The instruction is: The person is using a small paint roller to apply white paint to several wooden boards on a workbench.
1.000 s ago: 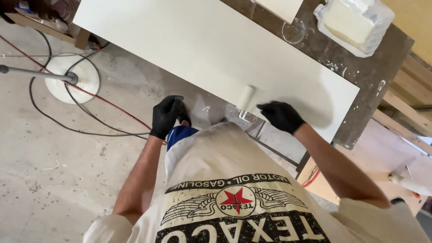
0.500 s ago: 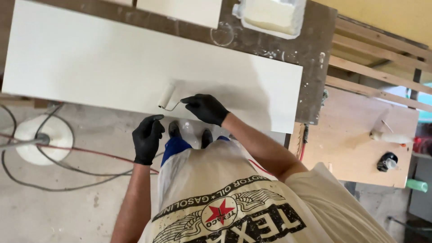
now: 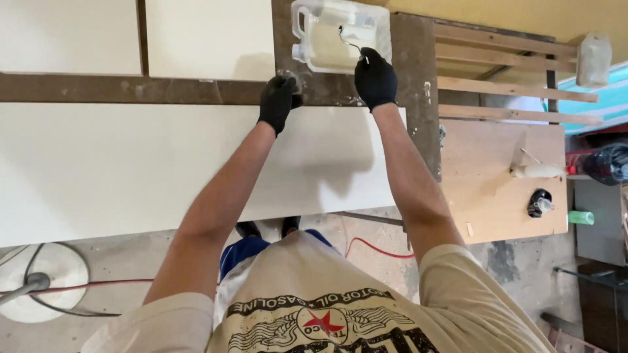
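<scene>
My right hand [image 3: 375, 80], in a black glove, grips the thin metal handle of a paint roller [image 3: 350, 40]. The roller end dips into a clear plastic paint tray [image 3: 299, 29] holding white paint, at the far side of the brown worktable [image 3: 418, 85]. My left hand [image 3: 277, 101], also gloved, rests with curled fingers at the far edge of a long white board [image 3: 131, 170], just left of the tray; nothing shows in it. The white board lies across the table in front of me.
Two more white panels [image 3: 203, 36] lie beyond the board. To the right, a plywood bench [image 3: 497, 202] carries a second roller [image 3: 536, 171] and a small black object [image 3: 540, 202]. Wooden slats [image 3: 497, 72], a plastic jug [image 3: 594, 59], a red cable [image 3: 373, 247] on the floor.
My right hand has carried the roller off the white board's near edge up into the paint tray. My left hand rose from beside my body to the board's far edge.
</scene>
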